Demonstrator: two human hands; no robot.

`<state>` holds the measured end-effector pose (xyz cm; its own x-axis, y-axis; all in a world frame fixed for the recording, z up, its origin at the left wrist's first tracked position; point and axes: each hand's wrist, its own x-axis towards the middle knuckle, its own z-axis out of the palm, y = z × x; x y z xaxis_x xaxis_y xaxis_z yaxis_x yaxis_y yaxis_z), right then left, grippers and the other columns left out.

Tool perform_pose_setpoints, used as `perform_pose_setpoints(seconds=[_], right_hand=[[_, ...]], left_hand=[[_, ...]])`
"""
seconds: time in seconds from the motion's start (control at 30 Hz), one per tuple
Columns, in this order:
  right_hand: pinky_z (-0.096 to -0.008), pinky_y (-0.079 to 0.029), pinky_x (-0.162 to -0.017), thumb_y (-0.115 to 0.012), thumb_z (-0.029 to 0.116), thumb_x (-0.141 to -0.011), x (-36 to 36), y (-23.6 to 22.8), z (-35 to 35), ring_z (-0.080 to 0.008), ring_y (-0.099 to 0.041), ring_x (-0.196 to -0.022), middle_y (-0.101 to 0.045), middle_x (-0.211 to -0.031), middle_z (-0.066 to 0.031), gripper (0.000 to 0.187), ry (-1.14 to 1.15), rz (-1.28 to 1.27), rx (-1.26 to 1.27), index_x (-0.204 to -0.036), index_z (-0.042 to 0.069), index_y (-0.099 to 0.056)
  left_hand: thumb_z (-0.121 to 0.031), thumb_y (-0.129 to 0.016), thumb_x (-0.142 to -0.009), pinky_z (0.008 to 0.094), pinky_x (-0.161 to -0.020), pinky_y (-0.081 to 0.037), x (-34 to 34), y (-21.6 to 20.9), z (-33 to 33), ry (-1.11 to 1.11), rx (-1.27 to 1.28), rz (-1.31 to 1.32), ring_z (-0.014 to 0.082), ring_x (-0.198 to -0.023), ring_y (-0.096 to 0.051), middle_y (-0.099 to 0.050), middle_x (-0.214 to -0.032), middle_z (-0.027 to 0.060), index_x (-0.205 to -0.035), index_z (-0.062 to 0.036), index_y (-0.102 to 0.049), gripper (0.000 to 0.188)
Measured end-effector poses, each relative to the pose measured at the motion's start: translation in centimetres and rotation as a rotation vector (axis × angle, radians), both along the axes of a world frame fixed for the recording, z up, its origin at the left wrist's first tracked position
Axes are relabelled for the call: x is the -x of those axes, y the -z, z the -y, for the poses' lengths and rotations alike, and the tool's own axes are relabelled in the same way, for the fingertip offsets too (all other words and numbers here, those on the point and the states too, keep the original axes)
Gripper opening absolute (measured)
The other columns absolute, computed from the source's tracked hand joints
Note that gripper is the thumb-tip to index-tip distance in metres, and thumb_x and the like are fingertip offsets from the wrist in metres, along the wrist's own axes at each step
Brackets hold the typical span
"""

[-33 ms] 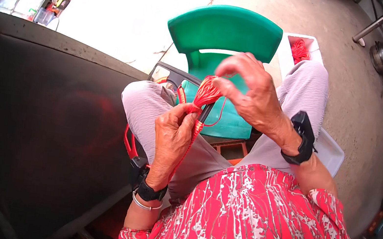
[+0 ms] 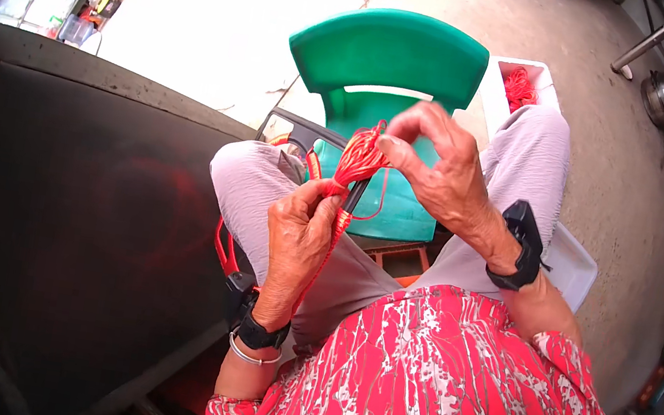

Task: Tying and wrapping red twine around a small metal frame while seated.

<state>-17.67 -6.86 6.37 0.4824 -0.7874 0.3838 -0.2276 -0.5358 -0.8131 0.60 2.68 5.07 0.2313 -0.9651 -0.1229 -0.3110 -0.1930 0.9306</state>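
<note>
My left hand point(image 2: 298, 232) is closed, thumb and fingers pinching the gathered neck of a bundle of red cord point(image 2: 359, 158) above my lap. The loops fan out above that pinch. A dark bar point(image 2: 357, 192) lies right behind the bundle, with red and yellowish wrapping point(image 2: 343, 222) along it below. At the upper right side of the loops is my right hand point(image 2: 445, 169), its thumb and forefinger curled together at the red strands; its other fingers are partly hidden. One thin loose strand point(image 2: 382, 196) hangs in a curve beside the bundle.
A green plastic chair point(image 2: 389, 53) stands in front of my knees. Beyond my right knee, a white box point(image 2: 549, 90) holds more red cord point(image 2: 521, 88). A white tray point(image 2: 572, 269) sits by my right thigh. A dark panel point(image 2: 88, 231) stands close on my left.
My right hand has shifted slightly down and to the right at the top of the bundle. The upper loops now stand looser and higher. My left hand stays in place.
</note>
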Motion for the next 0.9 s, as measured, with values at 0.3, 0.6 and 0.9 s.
perform_pose_setpoints(seconds=[0.3, 0.6, 0.9], right_hand=[[-0.0297, -0.053, -0.071, -0.064, 0.009, -0.089, -1.9, 5.8, -4.7, -0.0127, -0.064, -0.081, -0.067, -0.086, -0.0047, 0.014, -0.055, 0.46, -0.864, -0.097, -0.001, -0.066], [-0.0237, -0.049, -0.068, -0.058, 0.009, -0.088, -2.5, 7.7, -4.8, -0.0083, -0.056, -0.07, -0.067, -0.088, -0.0018, 0.026, -0.107, 0.547, -1.004, -0.111, 0.001, -0.067], [-0.0379, -0.049, -0.073, -0.065, 0.006, -0.076, -2.7, 8.8, -4.0, -0.0287, -0.06, -0.078, -0.057, -0.09, -0.0114, 0.033, -0.037, -0.093, 0.146, -0.109, 0.005, -0.065]], left_hand=[[-0.007, -0.062, -0.09, 0.0278, -0.053, -0.043, -0.2, -1.1, 0.8, 0.108, -0.021, 0.289, 0.0113, -0.059, -0.058, -0.065, -0.067, 0.0053, -0.095, 0.001, -0.07, 0.013], [-0.013, -0.064, -0.081, 0.0447, -0.071, -0.046, -1.9, -1.1, 2.0, 0.334, -0.006, 0.777, 0.031, -0.081, -0.058, -0.057, -0.077, 0.013, -0.085, -0.0071, -0.074, 0.012], [-0.008, -0.066, -0.076, 0.0434, -0.072, -0.044, -3.0, -0.3, 2.7, 0.533, 0.105, 0.684, 0.0314, -0.082, -0.055, -0.054, -0.079, 0.0131, -0.082, -0.0047, -0.072, 0.009]])
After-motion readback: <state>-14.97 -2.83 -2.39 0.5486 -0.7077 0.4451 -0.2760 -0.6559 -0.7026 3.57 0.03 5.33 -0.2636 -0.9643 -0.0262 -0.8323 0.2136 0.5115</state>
